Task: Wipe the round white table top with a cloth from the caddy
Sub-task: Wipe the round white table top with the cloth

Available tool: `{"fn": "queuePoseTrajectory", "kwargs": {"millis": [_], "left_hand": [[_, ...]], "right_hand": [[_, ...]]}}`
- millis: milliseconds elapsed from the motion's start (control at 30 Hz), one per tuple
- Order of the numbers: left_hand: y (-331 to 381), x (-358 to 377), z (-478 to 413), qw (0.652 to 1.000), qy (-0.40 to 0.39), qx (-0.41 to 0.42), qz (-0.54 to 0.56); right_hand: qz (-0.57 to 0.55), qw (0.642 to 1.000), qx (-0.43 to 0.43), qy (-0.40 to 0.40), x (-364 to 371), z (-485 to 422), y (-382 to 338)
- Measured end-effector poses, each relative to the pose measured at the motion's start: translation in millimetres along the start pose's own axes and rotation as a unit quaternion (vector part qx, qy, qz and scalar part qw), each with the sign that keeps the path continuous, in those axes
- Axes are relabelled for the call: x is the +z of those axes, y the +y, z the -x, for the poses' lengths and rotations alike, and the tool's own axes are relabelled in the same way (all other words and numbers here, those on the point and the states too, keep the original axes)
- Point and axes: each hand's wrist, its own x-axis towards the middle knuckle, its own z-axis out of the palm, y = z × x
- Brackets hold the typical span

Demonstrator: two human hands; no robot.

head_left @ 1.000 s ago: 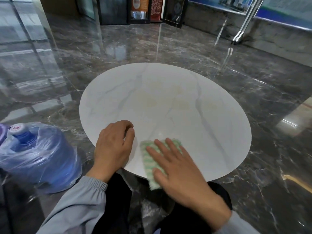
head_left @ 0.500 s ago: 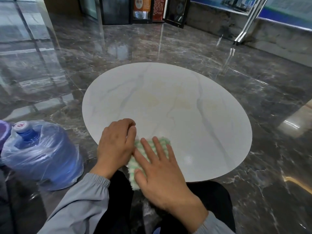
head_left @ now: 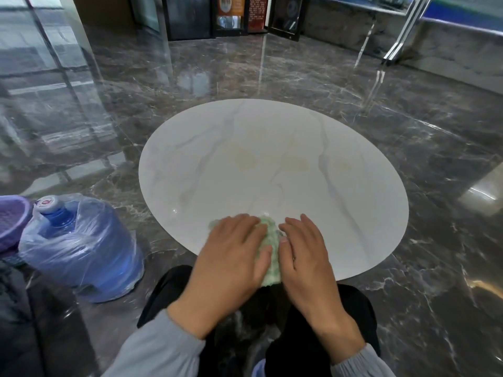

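Both hands press a green-and-white cloth (head_left: 270, 251) against the near rim of a round white table top (head_left: 272, 170), low in the centre of the frame. The left hand (head_left: 231, 257) lies flat and open over the cloth's left half, fingers spread forward, with a small tuft of cloth showing past its fingertips. The right hand (head_left: 307, 254) lies flat and open just beside it, its thumb edge touching the cloth's right side. A strip of cloth shows in the gap between the two hands, and its lower end hangs over the table's near edge. Neither hand curls around the cloth; both rest on it palm down.

Beyond the hands the marbled table top stretches bare toward the upper centre and right of the frame, faint yellowish stains (head_left: 295, 163) marking its middle. Dark polished marble floor (head_left: 408, 126) surrounds the table on all sides. At lower left, well apart from the table's edge, stands a blue water jug (head_left: 79, 246) wrapped in clear plastic, with a purple basket (head_left: 12, 219) just beside it at the frame's left border. Grey sleeves (head_left: 160, 346) cover both forearms.
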Motion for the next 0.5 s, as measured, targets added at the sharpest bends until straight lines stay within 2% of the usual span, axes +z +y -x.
{"fn": "queuePoseTrajectory", "kwargs": {"millis": [133,300,400,500], "left_hand": [[10,19,12,0.995,-0.072,0.019,-0.070],[-24,9,7,0.991,-0.107,0.029,-0.071],[-77,-6,-11,0.984,-0.158,-0.028,-0.080],[-121,-23,-33,0.962,-0.244,-0.106,-0.060]], "right_hand": [[0.032,0.999,-0.021,0.020,9,2,5],[0.065,0.997,-0.011,-0.026,11,3,0],[0.082,0.996,-0.017,-0.037,10,3,-3],[0.097,0.994,-0.015,-0.041,12,1,-7]]}}
